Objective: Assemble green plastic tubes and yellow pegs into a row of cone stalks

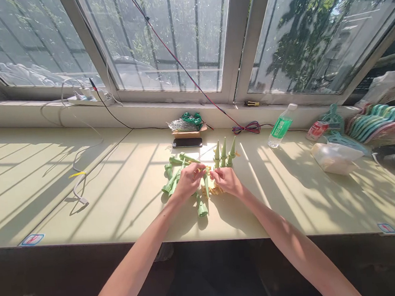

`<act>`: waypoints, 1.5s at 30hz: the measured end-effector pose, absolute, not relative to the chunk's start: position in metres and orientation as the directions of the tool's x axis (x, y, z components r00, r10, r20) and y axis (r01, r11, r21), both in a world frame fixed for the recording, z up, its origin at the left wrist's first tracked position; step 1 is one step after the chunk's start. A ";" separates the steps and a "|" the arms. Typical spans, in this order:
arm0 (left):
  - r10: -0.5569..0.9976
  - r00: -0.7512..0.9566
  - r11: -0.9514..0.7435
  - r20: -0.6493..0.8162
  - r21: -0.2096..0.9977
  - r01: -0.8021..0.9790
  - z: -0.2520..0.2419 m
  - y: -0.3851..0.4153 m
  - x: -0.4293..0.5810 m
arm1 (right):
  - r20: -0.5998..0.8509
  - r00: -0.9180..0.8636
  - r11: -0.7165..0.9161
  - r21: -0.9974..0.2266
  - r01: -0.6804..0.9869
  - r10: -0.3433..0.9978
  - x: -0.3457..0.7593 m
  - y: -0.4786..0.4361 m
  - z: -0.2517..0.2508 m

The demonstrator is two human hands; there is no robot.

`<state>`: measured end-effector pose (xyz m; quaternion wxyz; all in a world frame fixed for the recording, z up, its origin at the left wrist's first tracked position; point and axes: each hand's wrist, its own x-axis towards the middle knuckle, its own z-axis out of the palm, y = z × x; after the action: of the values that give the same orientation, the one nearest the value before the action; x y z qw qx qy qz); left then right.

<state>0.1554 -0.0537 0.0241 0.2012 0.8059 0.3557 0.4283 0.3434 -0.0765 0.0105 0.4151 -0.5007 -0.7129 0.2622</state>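
My left hand [191,177] is closed around the top of a green plastic spike [206,184], whose tapered tip points down toward me. Close by on the right, my right hand [226,179] has its fingers pinched together; whatever they hold is too small to make out. Small yellow pieces [216,190] lie on the table below and between my hands. Several more green spikes [169,185] lie loosely to the left, and one [201,208] rests nearer the table's front edge. Three green spikes [223,155] stand upright, tips up, behind my right hand.
Behind my hands lie a black phone [187,142] and a small cardboard box [189,133] with green and clear plastic. Rightward are a water bottle [281,127], a red can [317,130], a plastic bag [337,157] and hangers [376,122]. A white cable [79,192] lies left.
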 end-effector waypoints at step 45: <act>0.792 0.106 -0.531 0.601 0.594 0.604 0.025 -0.049 0.150 | 0.277 -0.412 0.495 -0.544 0.678 0.868 0.372 -0.072 0.011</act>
<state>0.1503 -0.0488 0.0249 0.0999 0.7367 0.4738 0.4720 0.3723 -0.0717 0.0113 0.2694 -0.4703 -0.8216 0.1766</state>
